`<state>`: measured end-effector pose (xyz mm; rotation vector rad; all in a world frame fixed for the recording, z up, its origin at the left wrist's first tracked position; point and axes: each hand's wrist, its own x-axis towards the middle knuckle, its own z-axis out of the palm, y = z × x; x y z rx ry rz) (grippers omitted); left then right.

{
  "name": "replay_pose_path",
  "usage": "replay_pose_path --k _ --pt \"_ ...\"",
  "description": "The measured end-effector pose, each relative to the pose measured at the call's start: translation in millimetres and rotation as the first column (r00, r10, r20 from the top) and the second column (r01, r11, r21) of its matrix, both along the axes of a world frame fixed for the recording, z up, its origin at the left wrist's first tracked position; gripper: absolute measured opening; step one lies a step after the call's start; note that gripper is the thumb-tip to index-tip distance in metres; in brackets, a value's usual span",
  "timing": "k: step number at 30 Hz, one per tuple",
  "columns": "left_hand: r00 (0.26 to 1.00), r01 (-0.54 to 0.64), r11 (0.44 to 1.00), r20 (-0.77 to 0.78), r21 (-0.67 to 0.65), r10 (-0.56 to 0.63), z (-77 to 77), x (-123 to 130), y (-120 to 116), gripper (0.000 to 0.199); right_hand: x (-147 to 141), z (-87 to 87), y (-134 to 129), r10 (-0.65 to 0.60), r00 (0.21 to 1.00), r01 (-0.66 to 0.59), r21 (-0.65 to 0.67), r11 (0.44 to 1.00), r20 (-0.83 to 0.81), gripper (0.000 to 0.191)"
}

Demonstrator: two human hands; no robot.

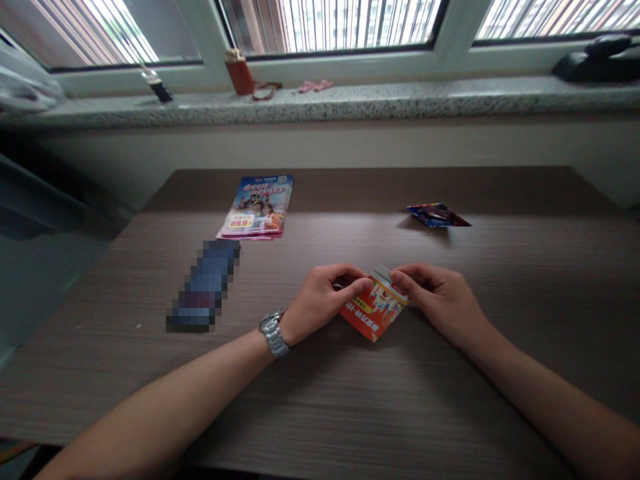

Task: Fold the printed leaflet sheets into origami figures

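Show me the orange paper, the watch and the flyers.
Orange paper [376, 308]: head view, on its printed face.
Watch [275, 333]: head view, on its metal band.
Flyers [259, 205]: head view, on the top sheet's picture.

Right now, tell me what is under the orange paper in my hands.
The brown table shows around the orange paper. The left hand and right hand pinch it, each partly hidden behind it. The patch directly beneath is covered, so anything there cannot be seen.
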<state>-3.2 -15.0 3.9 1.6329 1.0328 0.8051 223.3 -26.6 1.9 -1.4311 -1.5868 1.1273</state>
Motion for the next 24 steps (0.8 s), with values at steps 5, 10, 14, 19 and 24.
replay_pose_path --k 5,10,14,19,24 --pt "0.998 0.003 0.999 -0.056 0.032 -0.002 2.7 -1.8 1.3 0.025 7.3 -1.3 6.1 -0.064 0.998 0.064 0.013 0.998 0.027 0.034" --pt "0.998 0.009 0.997 -0.07 0.078 -0.003 2.2 -1.8 0.8 0.025 6.3 1.0 6.1 -0.067 0.998 0.066 0.023 0.998 0.021 0.034" --pt "0.998 0.012 0.995 -0.061 0.099 -0.006 -0.4 -2.8 -0.2 0.022 9.2 -2.2 7.5 -0.092 0.996 0.092 0.028 0.995 0.018 0.034" --pt "0.991 0.026 0.99 -0.13 0.135 -0.008 0.3 -6.8 0.1 0.023 13.9 -5.6 10.1 -0.118 0.992 0.119 0.021 0.993 -0.034 0.035" --pt "0.986 0.012 0.972 -0.166 0.234 0.028 0.7 -9.3 1.3 0.02 12.8 -5.6 10.7 -0.099 0.99 0.101 0.018 0.995 -0.1 0.031"
